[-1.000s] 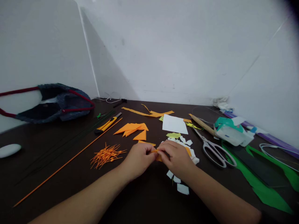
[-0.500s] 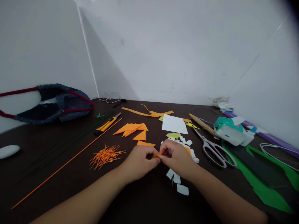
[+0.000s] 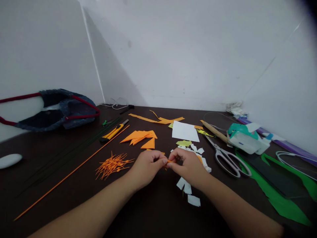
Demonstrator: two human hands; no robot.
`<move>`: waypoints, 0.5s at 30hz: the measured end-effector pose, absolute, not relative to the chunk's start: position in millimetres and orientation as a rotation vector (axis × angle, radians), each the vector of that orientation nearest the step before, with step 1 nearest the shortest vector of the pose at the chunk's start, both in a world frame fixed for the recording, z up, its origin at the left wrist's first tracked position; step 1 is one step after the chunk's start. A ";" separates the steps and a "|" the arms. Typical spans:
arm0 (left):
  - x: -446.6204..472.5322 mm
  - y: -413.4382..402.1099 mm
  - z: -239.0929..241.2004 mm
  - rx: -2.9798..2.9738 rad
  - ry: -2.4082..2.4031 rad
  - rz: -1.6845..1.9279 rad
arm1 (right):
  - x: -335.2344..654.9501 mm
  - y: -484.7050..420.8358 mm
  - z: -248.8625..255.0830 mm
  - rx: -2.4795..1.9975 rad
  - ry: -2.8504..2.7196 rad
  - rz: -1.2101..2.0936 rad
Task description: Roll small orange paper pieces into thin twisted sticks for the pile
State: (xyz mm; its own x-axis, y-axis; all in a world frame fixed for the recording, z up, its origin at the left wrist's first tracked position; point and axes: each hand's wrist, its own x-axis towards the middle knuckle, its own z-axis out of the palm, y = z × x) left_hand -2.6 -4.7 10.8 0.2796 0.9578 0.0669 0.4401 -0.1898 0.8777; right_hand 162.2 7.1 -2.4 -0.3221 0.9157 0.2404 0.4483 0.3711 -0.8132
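Note:
A small twisted piece of orange paper (image 3: 170,161) is pinched between both hands near the middle of the table. My left hand (image 3: 149,167) closes thumb and finger on its left end; my right hand (image 3: 187,167) grips the other end. Most of the piece is hidden by the fingers. Left of my left hand lies a pile of thin orange twists (image 3: 114,166), some with thicker ends. Orange paper triangles (image 3: 138,136) lie beyond the hands. White paper scraps (image 3: 193,200) are scattered around and under my right hand.
Scissors (image 3: 229,158) lie to the right, near a teal and white pack (image 3: 247,138) and green sheets (image 3: 284,201). A white paper square (image 3: 185,131) lies farther back. On the left are a yellow cutter (image 3: 114,131), a long orange stick (image 3: 71,173) and a blue bag (image 3: 79,112).
The fingers have shifted and rolled around the orange piece, and my left thumb now lies straighter along it. Both hands stay in nearly the same place.

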 end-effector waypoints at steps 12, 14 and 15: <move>-1.6 -3.1 7.6 1.735 1.324 0.914 | 162.1 7.7 -7.6 -0.900 -1.957 0.558; 0.2 -4.2 6.9 1.692 1.303 0.924 | 160.6 7.0 -9.0 -0.890 -1.997 0.487; 1.1 -4.9 7.3 1.646 1.281 0.929 | 160.3 7.0 -10.0 -0.891 -2.012 0.444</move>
